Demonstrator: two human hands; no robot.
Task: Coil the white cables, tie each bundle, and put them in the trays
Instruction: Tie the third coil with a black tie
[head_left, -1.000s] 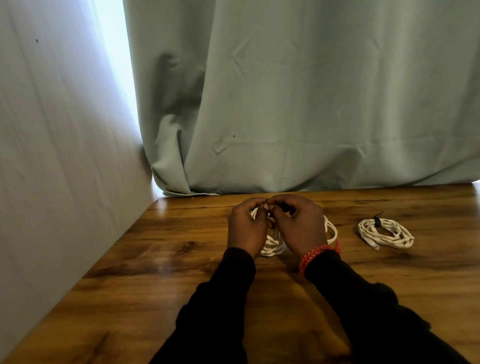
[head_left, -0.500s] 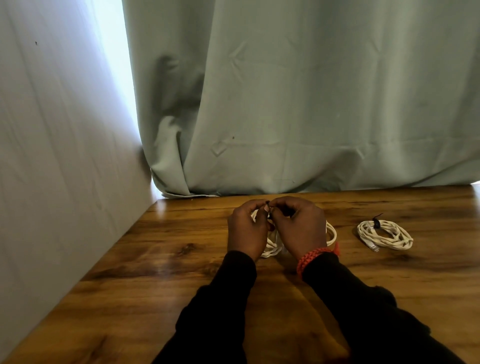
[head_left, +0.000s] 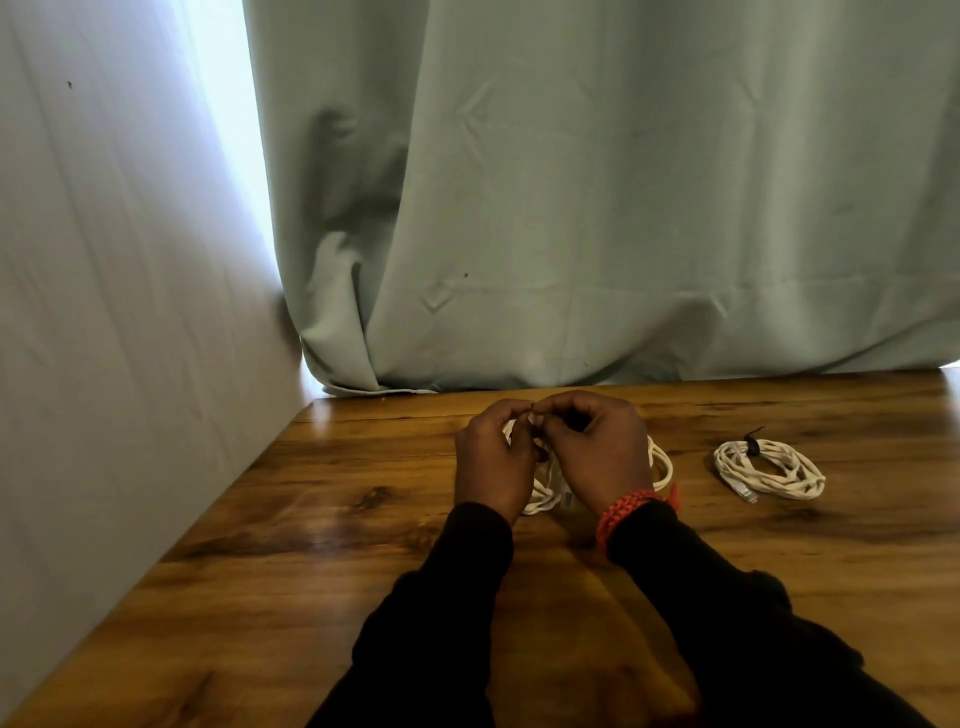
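A pale green curtain (head_left: 623, 208) hangs along the far edge of the wooden table (head_left: 311, 545), hiding what lies behind. Near that far edge, the left hand (head_left: 491, 462) and right hand (head_left: 605, 457) meet with fingers curled, pinching something small and dark at the fingertips; what it is cannot be made out. Beneath them lies a coiled white cable (head_left: 660, 462), mostly hidden. Toward the right edge rests a second coil (head_left: 769, 470), already tied with a black tie (head_left: 751, 445).

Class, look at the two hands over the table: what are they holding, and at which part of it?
Both the left hand and right hand pinch the far top edge of the coiled white cable. Whether a tie is between the fingertips cannot be told.
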